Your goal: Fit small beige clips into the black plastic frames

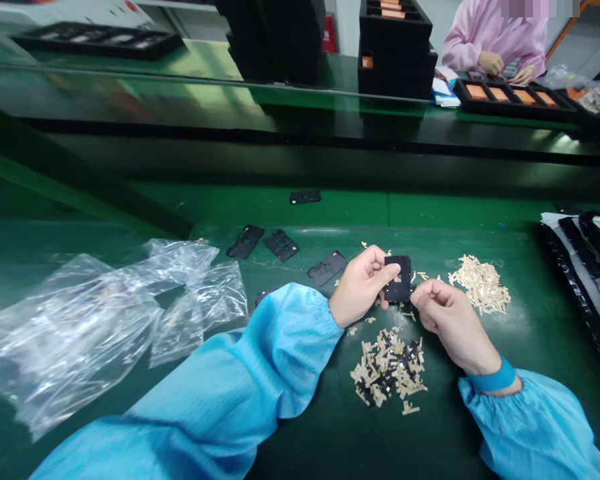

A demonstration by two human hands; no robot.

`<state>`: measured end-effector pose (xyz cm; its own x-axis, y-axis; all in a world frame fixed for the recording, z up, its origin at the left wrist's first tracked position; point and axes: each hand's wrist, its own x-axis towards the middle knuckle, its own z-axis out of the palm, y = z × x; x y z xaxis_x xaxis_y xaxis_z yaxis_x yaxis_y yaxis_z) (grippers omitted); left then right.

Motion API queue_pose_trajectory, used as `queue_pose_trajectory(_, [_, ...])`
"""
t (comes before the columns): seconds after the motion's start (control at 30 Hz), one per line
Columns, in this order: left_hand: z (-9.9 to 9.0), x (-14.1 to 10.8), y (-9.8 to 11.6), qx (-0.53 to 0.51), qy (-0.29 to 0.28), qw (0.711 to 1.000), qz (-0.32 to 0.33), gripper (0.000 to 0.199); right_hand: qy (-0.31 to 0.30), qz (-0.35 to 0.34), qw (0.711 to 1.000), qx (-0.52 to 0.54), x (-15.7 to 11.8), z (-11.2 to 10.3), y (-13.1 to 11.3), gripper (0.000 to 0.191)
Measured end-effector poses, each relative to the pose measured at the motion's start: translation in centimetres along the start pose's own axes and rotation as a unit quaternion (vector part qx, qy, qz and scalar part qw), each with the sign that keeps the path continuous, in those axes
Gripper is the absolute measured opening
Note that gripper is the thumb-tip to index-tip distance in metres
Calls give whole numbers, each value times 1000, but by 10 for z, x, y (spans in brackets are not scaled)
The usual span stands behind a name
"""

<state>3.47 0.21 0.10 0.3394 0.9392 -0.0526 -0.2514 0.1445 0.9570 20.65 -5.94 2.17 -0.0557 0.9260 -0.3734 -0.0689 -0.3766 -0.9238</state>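
Note:
My left hand (364,280) grips a flat black plastic part (403,283), thumb across its face, holding it above the green table. At the part's right edge, my right hand (443,313) is closed in a pinch; whatever its fingertips hold is too small to make out. Below both hands lies a pile of small beige and black pieces (390,367). A second pile of beige pieces (480,283) sits to the right, with loose ones scattered around the hands. Several similar black parts, one of them a cut-out plate (327,268), lie left of my left hand.
Clear plastic bags (105,313) spread over the table's left side. Black trays (585,280) stand at the right edge. Across the raised shelf (205,100) are stacked black boxes (395,53) and a person in pink sleeves (500,40), hands at a tray with orange pieces (513,97).

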Motion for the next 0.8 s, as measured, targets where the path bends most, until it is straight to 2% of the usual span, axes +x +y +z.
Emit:
queue_pose_trajectory(0.3, [1,-1,0,-30,8,1000,-5,48,9,-9,1000,29,0,-2,2,40])
queue_pose_trajectory(0.53, [6,-3,4,-50,19,998,-23,53,-35,-55,996,55,0,1,7,34])
queue_pose_trajectory(0.63, [11,-7,3,-83,22,995,-40,54,-59,-51,990,117,1,5,8,33])
queue_pose_trajectory(0.8, [15,-11,1,-124,30,990,-56,56,-105,-11,960,258,1,9,6,34])
